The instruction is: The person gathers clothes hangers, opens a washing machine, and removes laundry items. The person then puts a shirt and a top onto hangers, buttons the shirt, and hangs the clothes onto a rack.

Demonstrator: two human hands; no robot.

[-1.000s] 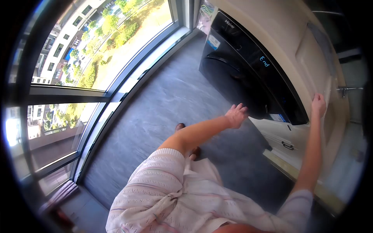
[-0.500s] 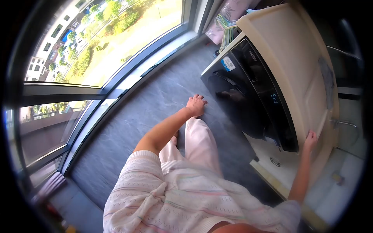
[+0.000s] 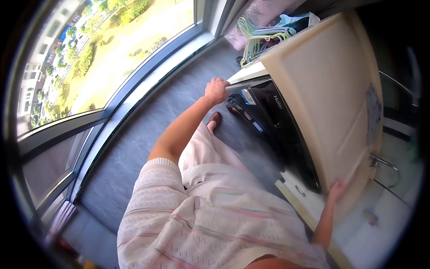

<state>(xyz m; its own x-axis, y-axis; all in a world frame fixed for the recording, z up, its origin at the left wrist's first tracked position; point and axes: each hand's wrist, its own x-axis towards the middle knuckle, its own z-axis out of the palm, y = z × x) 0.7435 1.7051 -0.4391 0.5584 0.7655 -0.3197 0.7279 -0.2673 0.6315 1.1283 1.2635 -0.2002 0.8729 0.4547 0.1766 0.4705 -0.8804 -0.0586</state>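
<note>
My left hand (image 3: 216, 90) is closed at the outer edge of the white side panel (image 3: 255, 71), beside the black washing machine (image 3: 280, 116) marked "Haier". Its fingers are curled round the panel's front end. Lower right, my right hand (image 3: 337, 189) touches the beige countertop (image 3: 318, 80) near its front edge; motion blurs its fingers, so their closure is unclear. The machine stands under the countertop, its front partly in shadow.
Colourful hangers (image 3: 255, 38) are bunched behind the panel, near a pink patterned bag (image 3: 264, 12). A metal faucet (image 3: 386, 167) is at right. Large windows (image 3: 112, 67) line the left. A white cabinet (image 3: 293, 186) with a handle adjoins the machine. Brown shoe (image 3: 215, 120) on grey floor.
The view has shifted toward the hangers. My left hand has moved up from over the floor to the panel edge and closed. My right hand has slid down along the countertop.
</note>
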